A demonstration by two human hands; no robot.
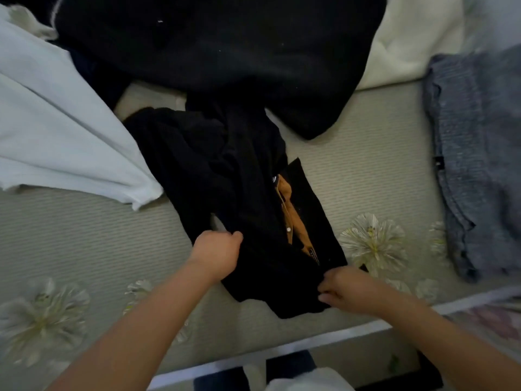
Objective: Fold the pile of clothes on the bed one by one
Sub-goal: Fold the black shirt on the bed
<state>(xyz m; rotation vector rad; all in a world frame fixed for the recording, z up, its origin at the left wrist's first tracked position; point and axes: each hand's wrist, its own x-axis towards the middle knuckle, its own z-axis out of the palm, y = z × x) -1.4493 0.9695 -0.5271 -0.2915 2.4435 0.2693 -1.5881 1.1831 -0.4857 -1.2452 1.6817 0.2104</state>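
The black garment (239, 198) lies stretched out on the bed (366, 170), in the middle of the view, and I use it as the landmark for all places. Its near end is almost at the near edge of the bed, close to the person, probably so both hands can reach it without leaning. Its far end is still crumpled and touches the dark pile (225, 52) behind it, so it seems to be only partly spread.

The left hand (218, 253) is on the left edge of the garment, near its lower part. The fingers are curled and the thumb presses against the cloth, so the grip is a pinch on this edge. The right hand (348, 290) is on the near right corner of the garment; its fingers bend down into the cloth, and it seems to pinch this corner, though blur makes it less sure. Holding two points like this probably serves to pull the cloth flat or to turn one side over.

An orange-brown lining (291, 218) with a small button shows on the right half of the garment, where the front is open.

To the left of the garment lies a white cloth (56, 131). Well to the right lies a grey knitted piece (476, 153), flat and apart, perhaps already folded.
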